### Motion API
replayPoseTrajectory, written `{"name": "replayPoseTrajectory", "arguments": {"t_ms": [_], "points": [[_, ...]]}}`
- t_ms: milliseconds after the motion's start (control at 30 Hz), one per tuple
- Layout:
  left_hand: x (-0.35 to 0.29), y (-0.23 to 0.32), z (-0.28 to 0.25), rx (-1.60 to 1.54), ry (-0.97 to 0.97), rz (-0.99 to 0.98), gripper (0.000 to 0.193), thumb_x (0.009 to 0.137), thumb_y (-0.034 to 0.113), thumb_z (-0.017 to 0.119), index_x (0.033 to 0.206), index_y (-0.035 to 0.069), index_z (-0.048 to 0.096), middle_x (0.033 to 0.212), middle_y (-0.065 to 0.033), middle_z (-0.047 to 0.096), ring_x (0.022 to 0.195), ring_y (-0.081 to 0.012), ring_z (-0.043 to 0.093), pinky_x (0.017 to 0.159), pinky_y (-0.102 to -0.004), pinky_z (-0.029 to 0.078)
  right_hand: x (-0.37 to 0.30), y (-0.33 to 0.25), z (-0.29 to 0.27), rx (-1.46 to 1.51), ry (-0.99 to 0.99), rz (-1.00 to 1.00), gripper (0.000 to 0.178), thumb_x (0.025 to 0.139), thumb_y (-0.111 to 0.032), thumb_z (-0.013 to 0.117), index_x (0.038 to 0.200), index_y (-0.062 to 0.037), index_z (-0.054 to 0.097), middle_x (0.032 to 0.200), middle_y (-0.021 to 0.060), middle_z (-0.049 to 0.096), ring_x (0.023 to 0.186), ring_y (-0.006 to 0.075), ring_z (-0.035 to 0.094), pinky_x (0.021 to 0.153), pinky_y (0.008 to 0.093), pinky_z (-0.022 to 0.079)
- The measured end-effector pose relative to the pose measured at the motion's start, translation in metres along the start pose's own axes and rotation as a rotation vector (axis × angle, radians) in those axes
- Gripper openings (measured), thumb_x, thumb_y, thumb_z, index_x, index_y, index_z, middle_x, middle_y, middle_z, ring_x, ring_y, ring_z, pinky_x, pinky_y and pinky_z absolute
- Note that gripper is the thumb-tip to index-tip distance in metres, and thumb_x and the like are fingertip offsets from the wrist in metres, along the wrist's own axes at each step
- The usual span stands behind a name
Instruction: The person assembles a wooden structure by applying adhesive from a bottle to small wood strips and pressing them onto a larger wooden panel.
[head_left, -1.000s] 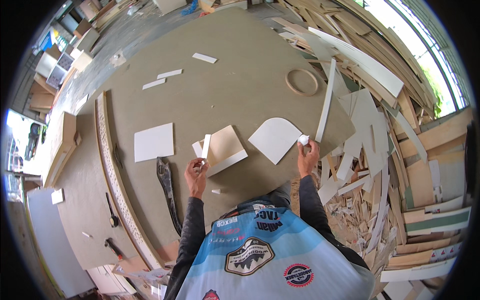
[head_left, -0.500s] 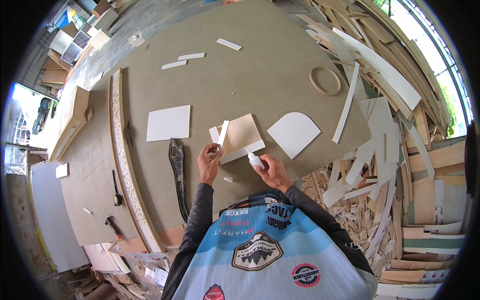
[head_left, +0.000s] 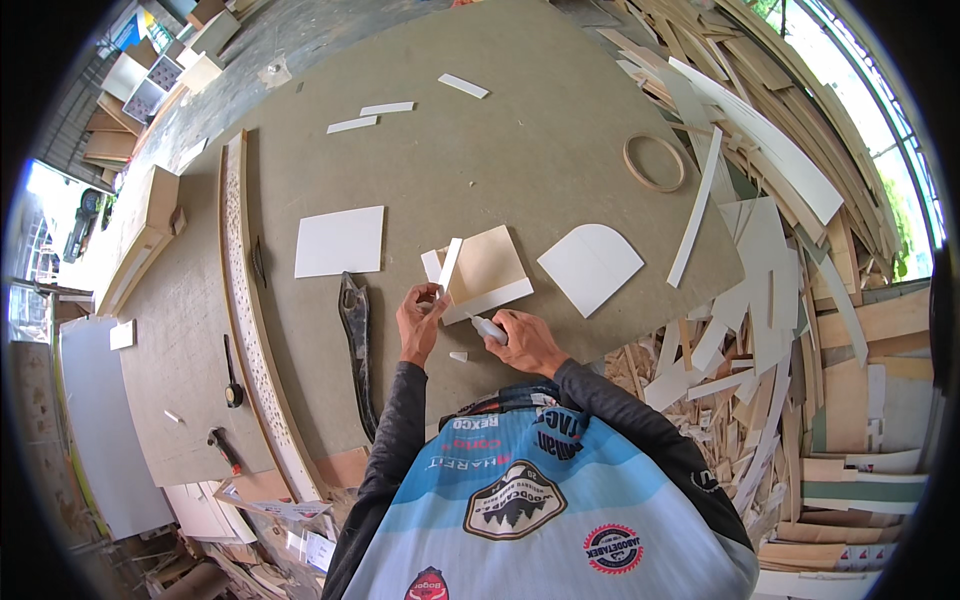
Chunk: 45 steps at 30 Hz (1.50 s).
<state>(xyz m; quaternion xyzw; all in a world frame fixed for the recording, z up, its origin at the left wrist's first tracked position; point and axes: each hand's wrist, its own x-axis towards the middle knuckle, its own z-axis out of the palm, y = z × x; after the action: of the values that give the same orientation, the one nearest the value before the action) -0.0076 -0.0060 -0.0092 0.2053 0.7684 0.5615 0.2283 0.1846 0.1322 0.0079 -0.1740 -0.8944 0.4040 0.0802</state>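
In front of me on the table lies a small shallow box [head_left: 490,265], light brown inside with white strip edges. My left hand [head_left: 420,322] pinches the lower end of a narrow white strip [head_left: 453,262] at the box's left side. My right hand [head_left: 530,345] is wrapped round a small white glue bottle [head_left: 489,330]. Its nozzle points up and left, close to the near left corner of the box; whether it touches is too small to tell. A small white offcut [head_left: 458,356] sits just below the bottle.
A white rectangular panel [head_left: 340,242] and a dark curved tool [head_left: 356,340] lie left, a round-topped white panel [head_left: 590,268] right. Farther off are a wooden ring [head_left: 654,163] and white strips [head_left: 387,108]. A long beam [head_left: 235,250], tape measure [head_left: 233,394] and hammer [head_left: 223,450] are leftmost. Scrap wood [head_left: 740,260] borders the right.
My right hand has moved left with the glue bottle, bringing the nozzle toward the near left corner of the box. My left hand keeps its pinch on the white strip.
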Motion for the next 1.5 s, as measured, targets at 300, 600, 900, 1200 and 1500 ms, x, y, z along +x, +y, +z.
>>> {"name": "replayPoseTrajectory", "arguments": {"t_ms": [300,600,900,1200,1500], "points": [[0.002,-0.004,0.000,-0.001,0.000,0.036,0.034,0.087,0.022,0.084,0.111,0.001,0.072,0.093,-0.0023,0.070,0.076,-0.0079,0.058,0.069,-0.0243,0.047,0.010,-0.006,0.003,-0.036,-0.012,-0.024,0.034,0.087,-0.030,0.068,0.101,0.0000,0.060,0.094,0.0212,0.070,0.087,0.0400,0.069,0.079,0.0489,0.054],[0.001,-0.005,0.000,-0.021,0.003,0.011,0.032,0.087,0.018,0.083,0.112,0.001,0.072,0.091,-0.0009,0.069,0.073,-0.0059,0.056,0.066,-0.0234,0.045,0.003,0.000,-0.009,-0.043,0.089,0.001,0.030,0.086,-0.026,0.069,0.097,0.0003,0.060,0.089,0.0227,0.069,0.082,0.0416,0.068,0.076,0.0509,0.054],[0.002,-0.006,0.000,-0.097,-0.014,-0.011,0.029,0.089,0.016,0.081,0.113,0.001,0.072,0.094,-0.0002,0.069,0.078,-0.0061,0.057,0.068,-0.0240,0.045,-0.014,0.035,-0.020,-0.096,0.242,0.004,0.028,0.086,-0.025,0.073,0.086,-0.0033,0.055,0.081,0.0160,0.064,0.074,0.0386,0.065,0.067,0.0497,0.051],[0.003,-0.009,-0.002,-0.153,-0.020,-0.001,0.032,0.091,0.013,0.079,0.119,-0.001,0.072,0.099,-0.0002,0.069,0.085,-0.0076,0.059,0.076,-0.0240,0.047,-0.023,0.049,-0.041,-0.138,0.280,0.088,0.028,0.086,-0.027,0.074,0.087,-0.0051,0.056,0.080,0.0171,0.067,0.074,0.0390,0.067,0.066,0.0492,0.052],[-0.002,0.023,-0.009,-0.501,-0.096,0.006,0.050,0.091,0.005,0.073,0.139,-0.003,0.059,0.112,-0.0037,0.069,0.102,-0.0132,0.065,0.094,-0.0282,0.049,-0.051,0.084,-0.049,0.081,0.725,0.313,0.029,0.084,-0.027,0.079,0.100,-0.0068,0.065,0.088,0.0129,0.068,0.077,0.0355,0.066,0.070,0.0459,0.052]]}}
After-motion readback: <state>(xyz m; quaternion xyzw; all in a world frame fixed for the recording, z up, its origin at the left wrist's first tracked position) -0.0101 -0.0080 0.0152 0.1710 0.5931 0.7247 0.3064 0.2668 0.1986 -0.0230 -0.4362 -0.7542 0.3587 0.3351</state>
